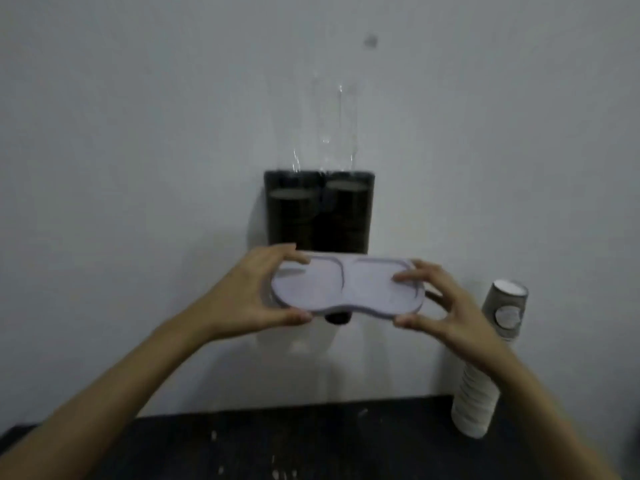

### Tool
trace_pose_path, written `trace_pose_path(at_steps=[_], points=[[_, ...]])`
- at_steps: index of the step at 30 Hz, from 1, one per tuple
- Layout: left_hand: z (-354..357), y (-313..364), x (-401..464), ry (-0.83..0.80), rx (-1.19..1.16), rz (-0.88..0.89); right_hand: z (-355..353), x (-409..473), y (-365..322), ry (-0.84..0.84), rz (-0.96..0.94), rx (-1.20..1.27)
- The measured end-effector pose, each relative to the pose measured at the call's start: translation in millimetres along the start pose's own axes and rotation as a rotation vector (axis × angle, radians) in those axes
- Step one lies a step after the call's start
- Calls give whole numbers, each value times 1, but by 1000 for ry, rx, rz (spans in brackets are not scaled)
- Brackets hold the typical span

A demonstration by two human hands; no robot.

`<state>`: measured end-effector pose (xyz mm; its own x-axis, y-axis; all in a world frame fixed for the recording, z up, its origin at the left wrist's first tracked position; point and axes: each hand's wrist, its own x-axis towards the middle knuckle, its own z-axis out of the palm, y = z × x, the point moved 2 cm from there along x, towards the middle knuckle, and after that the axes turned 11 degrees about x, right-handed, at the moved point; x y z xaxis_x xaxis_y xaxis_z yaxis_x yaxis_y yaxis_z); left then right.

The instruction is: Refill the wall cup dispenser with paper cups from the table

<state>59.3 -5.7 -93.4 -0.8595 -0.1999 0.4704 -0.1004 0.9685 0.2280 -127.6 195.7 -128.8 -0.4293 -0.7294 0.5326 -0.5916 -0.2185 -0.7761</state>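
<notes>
Hanging on the pale wall [138,133], the cup dispenser [318,211] shows a dark lower section with two clear tubes rising above it, visible mostly as faint glints. Inside the dark part stand two stacks of cups side by side, their round tops showing; the right stack sits a little higher than the left. How far down they reach cannot be told in the dim light.

Both arms reach forward and up from the lower corners. The left hand [242,292] pinches the left end of the lid [346,289], thumb under the near edge and fingers [291,256] curled over the far edge. The right hand [440,306] pinches the right end the same way, thumb below, one fingertip lying on the top face. The lid is held level in front of the dispenser's lower part, covering its bottom.

The lid is a flat pale piece shaped like two joined rounds, with a curved groove on each half.

A stack of paper cups [476,400] stands on the dark desk [311,445] at the right, next to the wall, partly behind the right forearm. Its top cup [508,306] tilts, the white inside showing.
</notes>
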Motion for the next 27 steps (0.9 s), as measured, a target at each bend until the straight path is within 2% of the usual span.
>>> trace_pose_path(at_steps=[2,4,8,10,12,15,17,20,23,25,27], points=[[-45,6,39,89,19,15,-19,47,-44,31,-121,-10],[-73,4,71,136,-25,-13,-30,90,-68,36,-154,-29],[-98,-19,122,197,-117,-69,-35,160,-79,21,-90,-40],[-95,-35,138,159,-79,-111,-31,181,-69,13,-37,-7],[-84,-51,148,53,4,-132,-26,191,-53,-4,14,-1],[-66,-68,150,-47,81,-105,-18,195,-27,-41,66,2],[-61,-74,148,-52,57,-96,-16,193,-21,-33,43,21],[-56,-74,150,27,54,-88,-16,191,-23,-34,8,0],[-48,-72,155,150,130,-50,-15,192,-27,-17,-36,-136],[-49,-75,160,148,201,-73,-13,194,-34,-26,-14,-333],[-50,-72,162,82,305,-103,-10,190,-46,-113,41,-629]])
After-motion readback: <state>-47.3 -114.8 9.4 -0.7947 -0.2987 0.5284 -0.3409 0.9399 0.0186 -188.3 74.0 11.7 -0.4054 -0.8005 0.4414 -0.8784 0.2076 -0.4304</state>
